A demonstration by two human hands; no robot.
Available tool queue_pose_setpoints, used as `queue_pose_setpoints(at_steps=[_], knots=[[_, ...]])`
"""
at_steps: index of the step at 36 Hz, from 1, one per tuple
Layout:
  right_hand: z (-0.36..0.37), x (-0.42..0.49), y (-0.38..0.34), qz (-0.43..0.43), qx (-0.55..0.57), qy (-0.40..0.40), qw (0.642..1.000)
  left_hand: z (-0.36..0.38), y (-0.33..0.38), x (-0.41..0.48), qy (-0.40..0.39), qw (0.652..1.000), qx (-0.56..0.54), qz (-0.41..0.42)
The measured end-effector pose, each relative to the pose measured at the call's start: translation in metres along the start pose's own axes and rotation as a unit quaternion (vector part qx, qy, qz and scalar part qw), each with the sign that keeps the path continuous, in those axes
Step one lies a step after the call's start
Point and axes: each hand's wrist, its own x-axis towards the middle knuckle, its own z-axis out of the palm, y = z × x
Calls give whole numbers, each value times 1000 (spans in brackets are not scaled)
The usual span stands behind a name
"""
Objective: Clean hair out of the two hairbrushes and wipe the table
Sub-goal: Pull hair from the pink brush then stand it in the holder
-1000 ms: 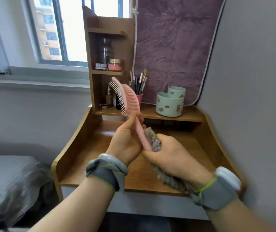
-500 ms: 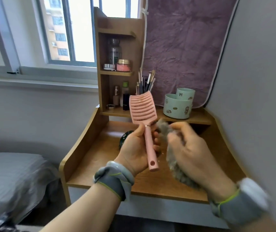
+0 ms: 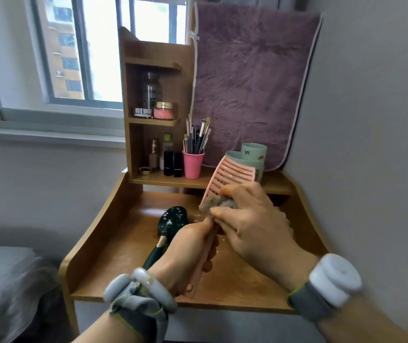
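I am watching the left hand (image 3: 188,253) gripping the pink brush (image 3: 230,177) by its handle, fingers curled round it. The brush's long axis is running from the left wrist up and away to the right, with the head pointing toward the shelf and its slotted back facing me. The handle end is sticking out below the left palm. The right hand (image 3: 255,226) is pinching a grey cloth (image 3: 219,204) between thumb and fingers, pressing it against the base of the brush head, just above the left hand's fingertips. More of the cloth is showing past the right hand's far side.

The dark green brush (image 3: 170,224) is lying on the table (image 3: 113,268) just left of the left hand. Its oval head is pointing away from me and its handle toward me, partly hidden behind that hand, with pale flecks sitting on the head.
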Motion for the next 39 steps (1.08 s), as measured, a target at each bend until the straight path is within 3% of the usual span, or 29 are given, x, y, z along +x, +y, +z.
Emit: queue_pose_setpoints(at_steps=[4, 7, 11, 13, 16, 21, 25, 30, 34, 39], knots=[[6, 7, 22, 38, 18, 19, 999, -1, -2, -4, -20, 999, 44, 25], [6, 19, 47, 117, 18, 47, 992, -5, -6, -10, -19, 996, 86, 35], [5, 30, 79, 202, 35, 5, 979, -7, -14, -15, -10, 994, 109, 26], [2, 33, 82, 220, 49, 28, 974, -7, -14, -14, -5, 993, 114, 29], [-4, 38, 68, 226, 93, 74, 967, -4, -15, -8, -1, 992, 125, 30], [11, 23, 13, 153, 114, -40, 981, 1, -18, -2, 3, 993, 109, 38], [20, 12, -9, 81, 87, -53, 991, -2, -15, -1, 11, 994, 90, 56], [15, 36, 20, 144, 37, 17, 989, -4, -19, -6, 8, 989, 132, 64], [16, 46, 57, 246, 54, -21, 968, -5, -27, -10, 8, 987, 145, 71], [14, 35, 78, 294, 45, -48, 953, -2, -32, -12, 14, 990, 129, 47]])
